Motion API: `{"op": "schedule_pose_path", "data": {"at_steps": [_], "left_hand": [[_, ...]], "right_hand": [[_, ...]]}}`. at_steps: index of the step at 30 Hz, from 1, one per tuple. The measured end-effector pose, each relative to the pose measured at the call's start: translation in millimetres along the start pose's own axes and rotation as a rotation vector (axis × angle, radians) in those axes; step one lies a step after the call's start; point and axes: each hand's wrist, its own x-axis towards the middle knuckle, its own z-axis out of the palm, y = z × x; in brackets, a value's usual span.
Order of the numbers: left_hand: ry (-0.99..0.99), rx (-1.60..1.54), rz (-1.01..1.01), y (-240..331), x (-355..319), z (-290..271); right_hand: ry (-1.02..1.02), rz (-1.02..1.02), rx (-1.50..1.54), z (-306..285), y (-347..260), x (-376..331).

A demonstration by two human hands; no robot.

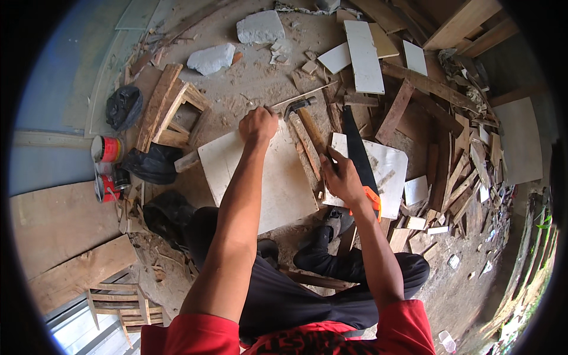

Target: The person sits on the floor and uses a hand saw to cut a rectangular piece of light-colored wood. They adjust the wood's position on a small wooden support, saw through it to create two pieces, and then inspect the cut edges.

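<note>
My left hand (258,124) is closed at the far edge of a whitish board (275,189) in front of my lap. What its fingers pinch, if anything, is hidden. From beside its knuckles a thin wooden stick (305,94) runs off to the right. My right hand (343,180) grips the handle of a claw hammer (312,127), whose dark head points away from me, near the board's far right corner. Left of the hammer handle lies a narrow wood strip (305,147). Next to my right hand rests a handsaw (356,142) with a black blade and orange handle.
A small wooden frame (171,115), black plastic bags (152,163) and red cans (107,149) stand at the left. White stone blocks (260,26) lie far ahead. Planks and offcuts (452,177) pile up on the right, with white panels (364,56) behind the hammer.
</note>
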Motion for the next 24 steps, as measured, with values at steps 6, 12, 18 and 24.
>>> {"op": "schedule_pose_path", "data": {"at_steps": [6, 12, 18, 24], "left_hand": [[0.004, -0.003, -0.003, 1.1, -0.5, -0.8], [0.005, 0.022, -0.019, -0.2, -1.5, -0.7], [0.027, 0.025, -0.005, 2.9, 0.6, -2.5], [0.003, -0.015, -0.004, 2.6, -3.0, -2.6]], "right_hand": [[-0.03, 0.065, 0.089, -5.4, 7.8, -41.2], [-0.072, 0.235, 0.268, -15.3, 11.4, -62.8], [0.023, 0.133, 0.361, 10.6, 9.8, 3.9], [0.011, 0.141, 0.367, 21.4, 10.5, -6.5]]}}
